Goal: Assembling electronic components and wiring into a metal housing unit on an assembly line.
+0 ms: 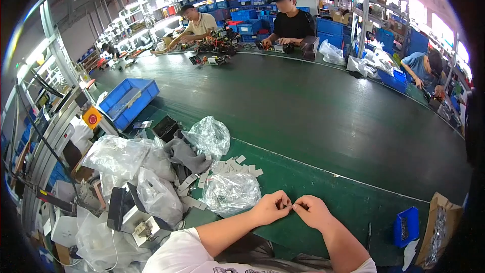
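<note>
My left hand (272, 207) and my right hand (311, 211) meet over the green work table (323, 187), fingertips pinched together. Between them is something small and dark, too tiny to make out. Just left of my left hand lies a clear plastic bag (231, 193) of shiny contents. Beyond that bag, several small light-grey flat pieces (237, 166) are scattered on the table. A thin dark pen-like tool (369, 235) lies to the right of my right forearm.
At the right stand a small blue bin (406, 226) and an open cardboard box (438, 232). Plastic bags (118, 156), a grey cloth (186, 155) and a black box (165, 128) crowd the left. A blue crate (129, 102) sits beyond them. Across the dark conveyor belt (303, 96), several people work.
</note>
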A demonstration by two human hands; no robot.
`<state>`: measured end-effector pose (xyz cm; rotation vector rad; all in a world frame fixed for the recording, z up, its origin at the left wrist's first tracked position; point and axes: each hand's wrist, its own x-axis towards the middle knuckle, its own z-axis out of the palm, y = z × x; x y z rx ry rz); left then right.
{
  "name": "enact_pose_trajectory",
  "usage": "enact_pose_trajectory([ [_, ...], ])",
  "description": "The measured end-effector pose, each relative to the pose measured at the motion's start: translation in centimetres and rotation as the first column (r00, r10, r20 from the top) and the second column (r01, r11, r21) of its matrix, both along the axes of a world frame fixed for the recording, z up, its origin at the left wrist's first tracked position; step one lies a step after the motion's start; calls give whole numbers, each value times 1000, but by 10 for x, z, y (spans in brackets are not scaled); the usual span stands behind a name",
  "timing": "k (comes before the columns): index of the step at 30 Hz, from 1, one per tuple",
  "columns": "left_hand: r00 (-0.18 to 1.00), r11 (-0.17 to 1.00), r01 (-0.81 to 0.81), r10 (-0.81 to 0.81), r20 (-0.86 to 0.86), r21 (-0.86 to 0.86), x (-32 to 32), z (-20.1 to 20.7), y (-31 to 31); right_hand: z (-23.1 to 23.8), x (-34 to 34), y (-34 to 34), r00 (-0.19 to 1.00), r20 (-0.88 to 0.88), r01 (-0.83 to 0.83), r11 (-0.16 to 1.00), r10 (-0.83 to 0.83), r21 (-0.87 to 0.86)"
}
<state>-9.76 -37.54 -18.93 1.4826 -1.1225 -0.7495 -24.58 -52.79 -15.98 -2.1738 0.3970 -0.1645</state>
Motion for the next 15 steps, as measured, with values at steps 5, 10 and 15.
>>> enact_pose_trajectory([
  [5, 999, 999, -13, 14, -33, 35, 0, -1, 2, 10, 0, 9, 993, 103, 35, 984, -53, 172],
  [10, 1000, 997, 5, -3, -26, 76, 4, -3, 2, 7, -1, 4, 994, 96, -54, 997, 49, 56],
  [15, 995, 997, 44, -38, -89, 65, 7, -4, 2, 6, -1, 4, 996, 69, -47, 999, 48, -23],
])
